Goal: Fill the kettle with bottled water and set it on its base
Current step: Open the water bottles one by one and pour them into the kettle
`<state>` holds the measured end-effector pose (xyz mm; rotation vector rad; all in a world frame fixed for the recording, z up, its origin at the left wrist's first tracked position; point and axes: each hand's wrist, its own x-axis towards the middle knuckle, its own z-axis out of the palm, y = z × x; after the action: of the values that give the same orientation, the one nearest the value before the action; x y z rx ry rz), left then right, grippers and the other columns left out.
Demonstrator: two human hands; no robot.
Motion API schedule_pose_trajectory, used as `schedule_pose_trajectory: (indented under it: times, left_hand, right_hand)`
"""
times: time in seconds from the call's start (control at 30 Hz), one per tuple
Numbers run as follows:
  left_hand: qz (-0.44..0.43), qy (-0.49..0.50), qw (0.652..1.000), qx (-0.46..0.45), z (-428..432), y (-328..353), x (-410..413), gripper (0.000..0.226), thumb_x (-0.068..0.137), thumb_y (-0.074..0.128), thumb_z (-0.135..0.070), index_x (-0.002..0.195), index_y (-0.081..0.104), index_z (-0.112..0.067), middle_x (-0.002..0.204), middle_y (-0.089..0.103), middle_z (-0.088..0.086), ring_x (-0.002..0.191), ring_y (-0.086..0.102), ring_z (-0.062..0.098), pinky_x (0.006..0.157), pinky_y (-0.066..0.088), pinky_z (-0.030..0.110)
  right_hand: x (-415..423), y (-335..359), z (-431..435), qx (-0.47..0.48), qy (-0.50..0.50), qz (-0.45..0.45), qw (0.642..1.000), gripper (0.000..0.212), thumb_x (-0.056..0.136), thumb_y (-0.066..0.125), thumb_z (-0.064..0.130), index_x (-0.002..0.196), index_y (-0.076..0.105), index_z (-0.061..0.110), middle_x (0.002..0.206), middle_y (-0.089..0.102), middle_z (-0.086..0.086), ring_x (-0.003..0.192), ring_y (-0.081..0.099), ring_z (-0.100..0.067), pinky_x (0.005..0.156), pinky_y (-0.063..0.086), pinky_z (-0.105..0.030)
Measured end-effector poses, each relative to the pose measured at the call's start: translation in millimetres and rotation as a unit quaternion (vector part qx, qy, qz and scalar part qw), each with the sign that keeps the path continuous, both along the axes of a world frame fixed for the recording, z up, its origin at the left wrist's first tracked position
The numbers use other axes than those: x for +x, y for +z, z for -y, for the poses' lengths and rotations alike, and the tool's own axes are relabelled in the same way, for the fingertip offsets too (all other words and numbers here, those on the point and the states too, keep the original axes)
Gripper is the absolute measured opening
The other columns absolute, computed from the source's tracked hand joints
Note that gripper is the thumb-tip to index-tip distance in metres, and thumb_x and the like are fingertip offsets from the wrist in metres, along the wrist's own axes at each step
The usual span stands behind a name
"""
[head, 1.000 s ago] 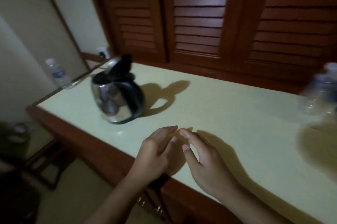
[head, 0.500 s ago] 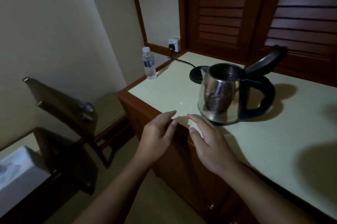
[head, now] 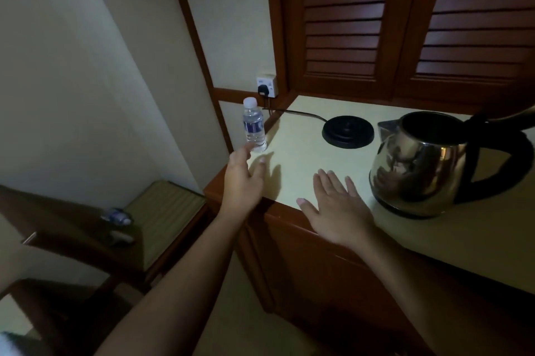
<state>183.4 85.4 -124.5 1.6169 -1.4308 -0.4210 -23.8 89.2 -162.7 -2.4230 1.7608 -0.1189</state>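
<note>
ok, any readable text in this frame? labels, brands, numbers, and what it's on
Nothing legible.
Upright water bottle: blue label, print too small and blurred to read.
Bottle lying at lower left: blurred, unreadable.
Wall socket: no readable marking.
Kettle: no brand or number visible.

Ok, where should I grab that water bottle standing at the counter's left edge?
Probably round the labelled middle of the water bottle, with the left hand coming from the near side. It stands upright and slim at the counter's edge, so a wrap there is steadier than pinching the cap.
</note>
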Motion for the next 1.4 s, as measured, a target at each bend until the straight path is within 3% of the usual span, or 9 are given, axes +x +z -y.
schedule_pose_trajectory:
  times: [0.17, 0.33, 0.57, 0.67, 0.77, 0.97, 1.1, 1.23, 1.4]
  left_hand:
    - [-0.071, 0.002, 0.997, 0.022, 42, 22, -1, 0.065, 0.102, 0.066, -0.022, 0.159, 0.033, -0.019, 0.158, 0.042, 0.004, 0.129, 0.045, 0.008, 0.103, 0.036, 0.026]
    - [-0.159, -0.028, 0.985, 0.052, 76, 24, 4, 0.084, 0.098, 0.072, -0.019, 0.163, 0.018, -0.023, 0.161, 0.043, 0.004, 0.145, 0.046, 0.024, 0.112, 0.039, 0.04]
    - [-0.136, -0.034, 0.989, 0.05, 99, 8, 21, 0.063, 0.097, 0.073, -0.025, 0.15, 0.04, -0.022, 0.134, 0.061, -0.004, 0.121, 0.062, 0.019, 0.108, 0.051, 0.047]
    - [-0.137, -0.048, 0.988, 0.057, 97, 9, 33, 0.058, 0.094, 0.076, -0.025, 0.145, 0.048, -0.026, 0.133, 0.063, -0.007, 0.121, 0.065, 0.021, 0.107, 0.053, 0.054]
    - [-0.127, -0.068, 0.989, 0.043, 76, 17, 30, 0.054, 0.093, 0.078, -0.021, 0.14, 0.052, -0.029, 0.121, 0.064, -0.015, 0.111, 0.065, 0.009, 0.103, 0.056, 0.048]
    - [-0.069, -0.202, 0.976, 0.039, 0, 34, -6, 0.058, 0.086, 0.083, -0.03, 0.138, 0.055, -0.035, 0.125, 0.065, -0.02, 0.112, 0.063, 0.003, 0.087, 0.051, 0.021]
    - [-0.044, -0.299, 0.953, 0.034, -37, 38, -25, 0.057, 0.085, 0.086, -0.025, 0.135, 0.059, -0.035, 0.125, 0.069, -0.016, 0.117, 0.065, 0.008, 0.09, 0.055, 0.021]
    - [-0.037, -0.344, 0.937, 0.039, -56, 45, -43, 0.054, 0.087, 0.085, -0.023, 0.134, 0.06, -0.033, 0.125, 0.07, -0.015, 0.118, 0.065, 0.01, 0.091, 0.055, 0.025]
    - [-0.067, -0.366, 0.928, 0.021, -78, 55, -63, 0.055, 0.09, 0.082, -0.019, 0.136, 0.06, -0.04, 0.126, 0.071, -0.021, 0.119, 0.065, 0.003, 0.092, 0.052, 0.016]
  right_hand:
    - [0, -1, 0, -0.026, 0.002, -0.017, 1.0, 0.083, 0.096, 0.001, 0.069, 0.16, -0.001, 0.017, 0.168, -0.006, 0.0, 0.155, -0.008, -0.016, 0.125, -0.005, -0.047]
    - [1, -5, 2, -0.036, 0.001, -0.002, 0.999, 0.084, 0.095, 0.004, 0.069, 0.161, 0.004, 0.017, 0.169, -0.002, 0.001, 0.155, -0.006, -0.015, 0.125, -0.003, -0.048]
    - [1, -6, -1, -0.066, -0.004, 0.027, 0.997, 0.081, 0.098, 0.014, 0.068, 0.161, 0.013, 0.016, 0.169, 0.007, 0.002, 0.156, -0.001, -0.013, 0.126, 0.002, -0.046]
    - [0, -4, -3, -0.085, -0.002, 0.098, 0.992, 0.076, 0.101, 0.023, 0.063, 0.159, 0.02, 0.014, 0.168, 0.016, 0.001, 0.155, 0.007, -0.011, 0.127, 0.005, -0.041]
    - [-2, 4, -6, -0.103, -0.01, 0.207, 0.973, 0.067, 0.102, 0.033, 0.055, 0.154, 0.037, 0.013, 0.161, 0.036, -0.001, 0.15, 0.026, -0.01, 0.125, 0.012, -0.032]
    - [-9, 55, -33, -0.134, -0.035, 0.371, 0.918, 0.046, 0.102, 0.049, 0.039, 0.146, 0.048, 0.025, 0.144, 0.054, 0.012, 0.127, 0.048, 0.003, 0.108, 0.036, -0.022]
    - [-15, 96, -52, -0.164, -0.012, 0.39, 0.906, 0.048, 0.097, 0.055, 0.04, 0.144, 0.046, 0.034, 0.12, 0.057, 0.019, 0.099, 0.056, 0.005, 0.081, 0.043, -0.01]
    - [-26, 120, -64, -0.234, 0.008, 0.284, 0.93, 0.042, 0.092, 0.051, 0.056, 0.119, 0.065, 0.028, 0.106, 0.058, 0.013, 0.089, 0.055, -0.001, 0.076, 0.047, -0.015]
    - [-52, 147, -75, -0.252, -0.016, 0.305, 0.918, 0.035, 0.079, 0.067, 0.062, 0.081, 0.069, 0.027, 0.075, 0.056, 0.012, 0.068, 0.056, -0.009, 0.062, 0.049, -0.029]
